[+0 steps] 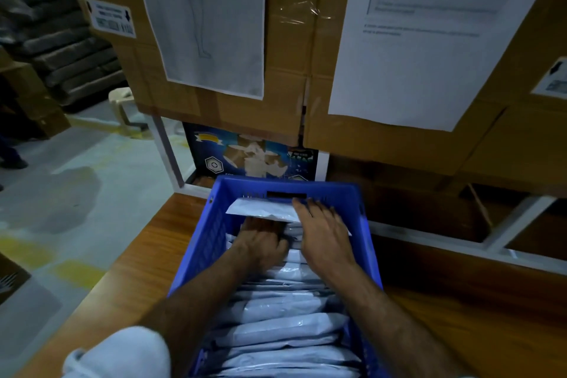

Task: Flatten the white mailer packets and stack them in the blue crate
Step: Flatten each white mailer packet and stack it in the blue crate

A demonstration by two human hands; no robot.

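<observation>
The blue crate [202, 242] stands on a wooden table and holds a row of several white mailer packets [285, 331] standing on edge from front to back. At the far end one white packet [260, 209] lies tilted against the crate's back wall. My right hand [322, 233] rests flat on that packet with straight fingers. My left hand [260, 245] reaches down under the packet's near edge, its fingers hidden among the packets below.
The wooden table [129, 279] runs left and right of the crate. Large cardboard boxes [288, 40] with taped paper sheets tower just behind it. A printed dark-blue box [251, 153] sits under them. Grey floor with yellow marks lies at left.
</observation>
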